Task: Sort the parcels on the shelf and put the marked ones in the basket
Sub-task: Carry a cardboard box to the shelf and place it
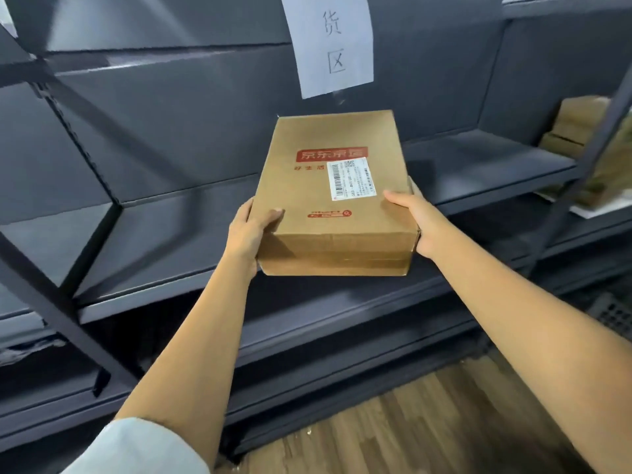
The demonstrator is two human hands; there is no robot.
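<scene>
A brown cardboard parcel (328,213) with a red printed logo and a white barcode label on top is held flat in front of the dark metal shelf (478,165). My left hand (248,230) grips its near left corner, thumb on top. My right hand (415,220) grips the near right side, thumb on the top face. The parcel's far end reaches over the shelf board; I cannot tell whether it touches the board. No basket is clearly in view.
A white paper sign (333,42) with handwritten characters hangs above the parcel. More brown parcels (578,128) are stacked on the shelf at the far right. A dark perforated object (615,314) shows at the right edge. Wooden floor (427,422) lies below.
</scene>
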